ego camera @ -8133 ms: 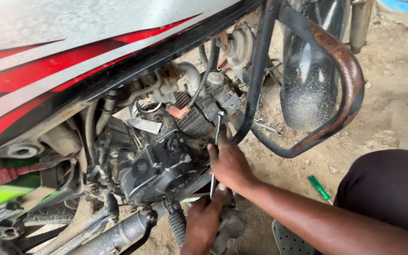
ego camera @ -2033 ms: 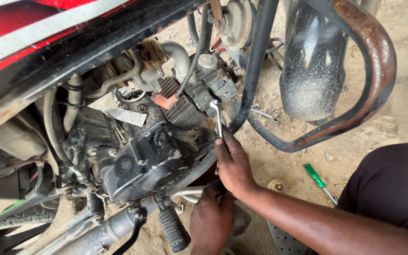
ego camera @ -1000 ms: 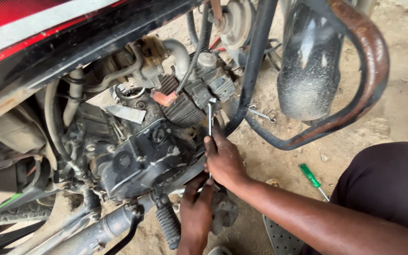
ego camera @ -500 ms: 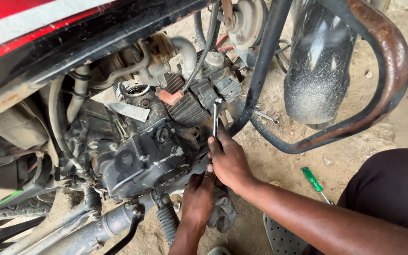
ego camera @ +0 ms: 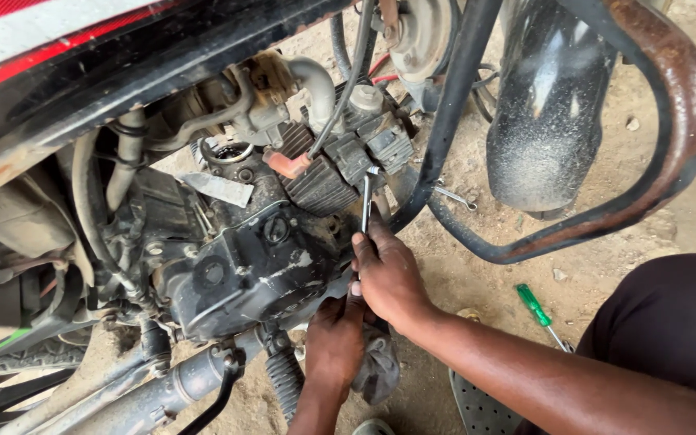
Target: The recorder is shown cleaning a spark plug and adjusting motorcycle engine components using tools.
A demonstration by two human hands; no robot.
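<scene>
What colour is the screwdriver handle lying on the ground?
Green; the screwdriver shows clearly in the head view.

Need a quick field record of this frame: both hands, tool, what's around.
right hand: grips slim silver metal wrench, its head up at the finned engine cylinder
left hand: under the black engine case, on a grey rag
ground: green-handled screwdriver on dirt
nearby: rusty black crash bar, black footpeg

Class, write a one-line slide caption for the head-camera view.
Right hand holds a metal wrench against a motorcycle engine; left hand reaches under it, green screwdriver on the dirt.
</scene>
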